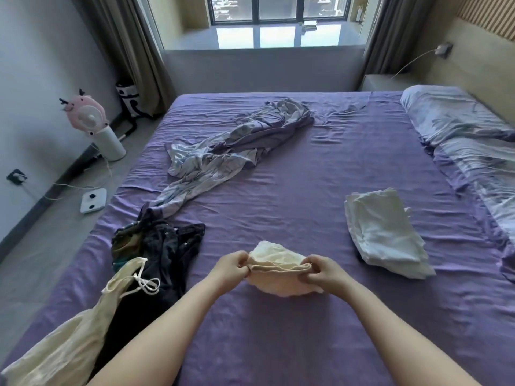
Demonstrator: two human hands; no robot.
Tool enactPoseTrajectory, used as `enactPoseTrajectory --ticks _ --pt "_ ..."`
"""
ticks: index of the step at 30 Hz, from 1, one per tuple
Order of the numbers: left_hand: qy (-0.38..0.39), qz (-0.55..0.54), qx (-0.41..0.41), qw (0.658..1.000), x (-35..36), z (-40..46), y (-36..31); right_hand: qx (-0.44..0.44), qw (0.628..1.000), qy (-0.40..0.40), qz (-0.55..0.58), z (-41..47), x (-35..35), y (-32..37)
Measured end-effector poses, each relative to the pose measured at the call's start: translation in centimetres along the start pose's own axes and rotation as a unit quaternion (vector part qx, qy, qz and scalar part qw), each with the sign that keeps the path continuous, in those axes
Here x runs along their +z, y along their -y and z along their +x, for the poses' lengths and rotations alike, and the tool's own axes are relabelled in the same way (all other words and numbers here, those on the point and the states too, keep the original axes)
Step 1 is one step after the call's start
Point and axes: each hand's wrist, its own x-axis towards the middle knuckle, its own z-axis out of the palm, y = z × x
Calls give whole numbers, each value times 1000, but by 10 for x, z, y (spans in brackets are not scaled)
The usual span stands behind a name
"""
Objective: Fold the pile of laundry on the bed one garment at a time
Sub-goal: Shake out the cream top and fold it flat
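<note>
**Small cream garment held by its top edge, fold in hand**

While the small cream garment is held just above the purple sheet of the bed, near its front edge, each end of the garment's top band is pinched: the left end by the left hand, the right end by the right hand, thumbs on top and fingers curled beneath. Each grip is thus pressed together on the cloth, not spread. The lower part of the garment is seen to touch the sheet.

For the fold to be done well, it is judged that the band should be drawn level and lightly taut between the two pinches, so that the cloth hangs without twist. The garment should then be lowered flat, the creases smoothed outward, and the sides brought in evenly before it is halved. A slack or uneven pull would probably leave a skewed edge.

A stack of folded white cloth lies well apart to the right, a likely place for the finished piece. To the left, a dark heap and a cream drawstring garment wait unfolded, and a crumpled lilac printed cloth lies farther up the bed.
</note>
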Motion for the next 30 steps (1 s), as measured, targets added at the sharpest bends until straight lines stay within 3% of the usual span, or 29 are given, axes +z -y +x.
enactPoseTrajectory --ticks 6,9,13,19,22,25,27,30 --pt "77 188 -22 979 61 -22 52 85 991 99 19 -28 49 -64" --pt "112 181 0 977 80 -21 61 84 986 146 -13 -33 63 -84" --pt "202 187 -5 961 98 -13 66 14 972 217 -89 -28 81 -99" --pt "408 340 -22 847 125 -8 90 30 915 338 -219 -14 120 -126" --pt "464 375 -12 802 141 -7 111 47 902 346 -254 -12 139 -142" --pt "493 388 -4 779 154 -4 127 61 891 358 -271 -10 156 -152" --pt "495 375 -5 783 159 2 132 65 889 366 -267 -6 163 -153" --pt "428 325 -17 843 162 21 133 71 908 343 -231 8 168 -151"
